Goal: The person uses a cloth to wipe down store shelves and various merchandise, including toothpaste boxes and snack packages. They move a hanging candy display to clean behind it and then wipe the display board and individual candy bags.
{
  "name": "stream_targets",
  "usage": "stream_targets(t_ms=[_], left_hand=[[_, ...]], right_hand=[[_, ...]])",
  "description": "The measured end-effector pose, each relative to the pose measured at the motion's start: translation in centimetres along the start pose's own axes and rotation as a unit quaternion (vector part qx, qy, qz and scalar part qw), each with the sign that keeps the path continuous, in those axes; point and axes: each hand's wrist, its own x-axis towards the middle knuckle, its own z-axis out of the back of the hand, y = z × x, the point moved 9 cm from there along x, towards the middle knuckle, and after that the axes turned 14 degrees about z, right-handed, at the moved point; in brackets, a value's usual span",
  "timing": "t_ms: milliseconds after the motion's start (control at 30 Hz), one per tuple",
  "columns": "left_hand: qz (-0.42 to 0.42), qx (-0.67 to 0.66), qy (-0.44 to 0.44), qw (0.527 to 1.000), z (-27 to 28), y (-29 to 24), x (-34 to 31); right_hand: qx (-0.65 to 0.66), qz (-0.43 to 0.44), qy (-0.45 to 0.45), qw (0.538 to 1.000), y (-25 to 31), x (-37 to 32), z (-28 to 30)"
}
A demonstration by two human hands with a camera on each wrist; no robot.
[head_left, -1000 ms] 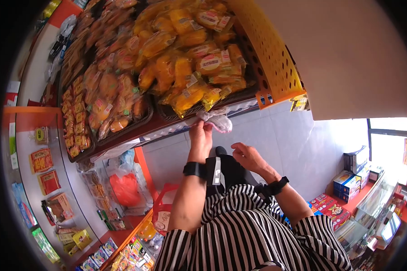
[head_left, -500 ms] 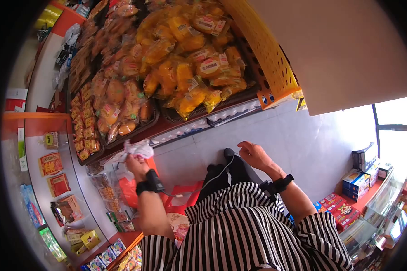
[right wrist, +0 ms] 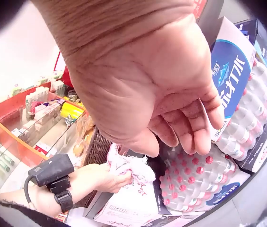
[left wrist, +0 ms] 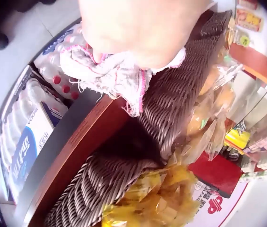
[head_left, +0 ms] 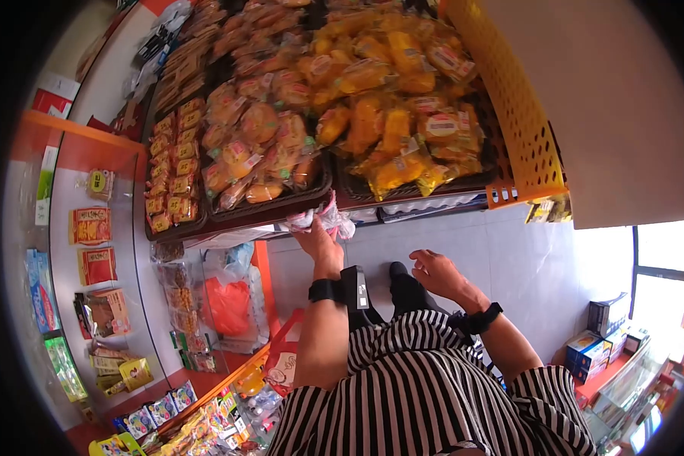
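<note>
My left hand (head_left: 319, 247) grips a crumpled white cloth (head_left: 342, 226) with pink edging at the front edge of the display shelf. In the left wrist view the cloth (left wrist: 112, 78) lies over the reddish-brown shelf edge (left wrist: 83, 137), close to the woven baskets (left wrist: 171, 85), and frayed threads hang from it. Its far part is hidden behind the fingers. My right hand (head_left: 439, 275) hangs in the air in front of the body, fingers loosely bent and holding nothing, as its bare palm (right wrist: 143, 80) also shows in the right wrist view.
Dark baskets hold wrapped buns (head_left: 258, 140) and yellow-bagged bread (head_left: 395, 129). A yellow perforated crate (head_left: 520, 114) stands at the right end. Packs of red-capped bottles (right wrist: 195, 175) sit below the shelf. A glass case (head_left: 99, 304) with snack packets is on the left; a red bag (head_left: 228, 304) hangs nearby.
My left hand swept the cloth left along the shelf edge, then came back right to between the baskets. The right hand stays in about the same pose. The head view has shifted slightly.
</note>
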Motion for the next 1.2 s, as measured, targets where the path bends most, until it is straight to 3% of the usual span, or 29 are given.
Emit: stream_targets(t_ms=[167, 300, 367, 400, 467, 500, 533, 600, 667, 700, 733, 800, 867, 933, 1000, 1100, 1133, 1200], left_hand=[[0.004, -0.056, 0.002, 0.998, 2.8, -1.5, 3.7], [-0.069, -0.050, 0.037, 0.996, 7.0, -6.7, 8.6], [-0.083, -0.054, 0.060, 0.993, 9.1, -9.3, 10.8], [-0.069, -0.044, 0.020, 0.996, 10.2, -10.9, 11.2], [-0.100, -0.056, 0.015, 0.993, 12.6, -13.8, 13.6], [-0.092, -0.057, -0.033, 0.994, 14.1, -15.1, 14.2], [-0.139, -0.092, 0.056, 0.984, 14.1, -17.0, 15.3], [-0.125, -0.065, 0.092, 0.986, 14.9, -18.4, 16.0], [-0.146, -0.028, 0.067, 0.987, 13.9, -18.6, 13.0], [-0.092, 0.000, -0.040, 0.995, 14.3, -17.6, 12.3], [-0.083, 0.012, -0.052, 0.995, 14.2, -17.2, 12.2], [-0.143, -0.050, 0.028, 0.988, 14.4, -17.1, 14.8], [-0.132, -0.042, 0.009, 0.990, 14.8, -18.3, 15.0], [-0.177, -0.016, -0.028, 0.984, 15.5, -20.6, 14.7], [-0.060, -0.076, -0.037, 0.995, 16.5, -21.3, 14.6], [-0.100, -0.109, 0.003, 0.989, 19.1, -25.8, 17.3], [-0.087, -0.089, 0.008, 0.992, 20.0, -26.9, 18.3], [-0.159, -0.102, -0.003, 0.982, 23.1, -28.8, 22.3]], right_hand=[[-0.046, -0.001, 0.015, 0.999, 1.6, 1.0, -1.0], [-0.048, -0.004, 0.019, 0.999, 3.1, 3.3, -1.7], [-0.035, -0.003, -0.032, 0.999, 4.4, 5.3, -0.9], [-0.049, 0.036, -0.061, 0.996, 5.6, 6.7, -0.4], [-0.100, 0.064, -0.102, 0.988, 7.3, 9.3, 0.4], [-0.105, 0.065, -0.098, 0.987, 7.7, 10.2, 0.0], [-0.142, 0.064, -0.100, 0.983, 8.3, 11.2, -0.2], [-0.211, 0.071, -0.099, 0.970, 9.8, 13.6, -1.3], [-0.229, 0.071, -0.064, 0.969, 10.2, 15.0, -3.3], [-0.252, 0.057, -0.070, 0.964, 10.2, 15.5, -3.7], [-0.274, 0.042, -0.078, 0.958, 10.2, 16.0, -4.0], [-0.320, 0.028, -0.035, 0.946, 9.4, 17.0, -5.0], [-0.424, 0.052, -0.058, 0.902, 9.7, 17.5, -4.9], [-0.409, 0.014, -0.042, 0.912, 9.6, 17.9, -4.6], [-0.438, 0.036, -0.057, 0.896, 11.0, 18.3, -4.5], [-0.379, -0.115, -0.006, 0.918, 8.7, 18.6, -4.3], [-0.382, -0.115, -0.003, 0.917, 8.4, 18.6, -4.2], [-0.391, -0.137, -0.001, 0.910, 7.3, 18.7, -4.3]])
